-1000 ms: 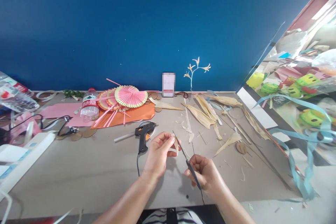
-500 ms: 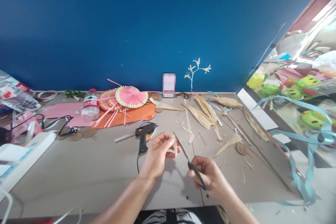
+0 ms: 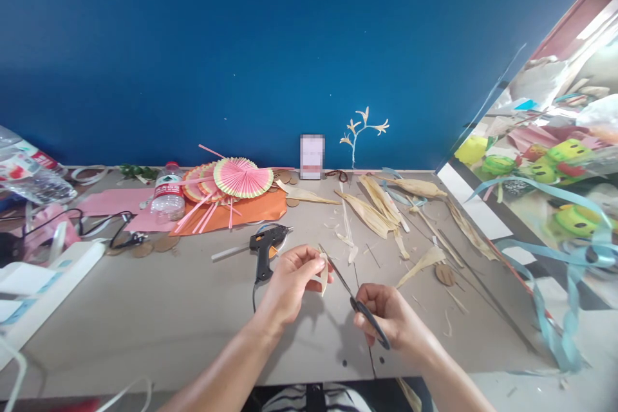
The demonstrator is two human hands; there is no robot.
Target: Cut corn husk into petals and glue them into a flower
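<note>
Between the thumb and fingers of my left hand [image 3: 300, 280] is a small pale strip of corn husk [image 3: 324, 278], its lower end hanging free. My right hand [image 3: 386, 315] grips black-handled scissors [image 3: 371, 322] by the finger loops. The blades point up and left, their tips beside the husk strip; whether they touch it I cannot tell. Left of my left hand lies a black glue gun [image 3: 264, 251] with its cord running toward me. Dried corn husks [image 3: 369, 214] are spread beyond my hands, to the right.
A husk-flower stem [image 3: 355, 138] stands against the blue wall near a propped phone [image 3: 312, 156]. Pink paper fans [image 3: 243, 177] and a plastic bottle [image 3: 167, 196] sit at back left. A power strip [image 3: 53, 286] lies left, blue ribbon [image 3: 572, 283] at right, a wooden disc [image 3: 445, 275] among scraps.
My right hand and the scissors have shifted slightly to the right. My left hand stays nearly in place, and the husk strip has turned a little more upright.
</note>
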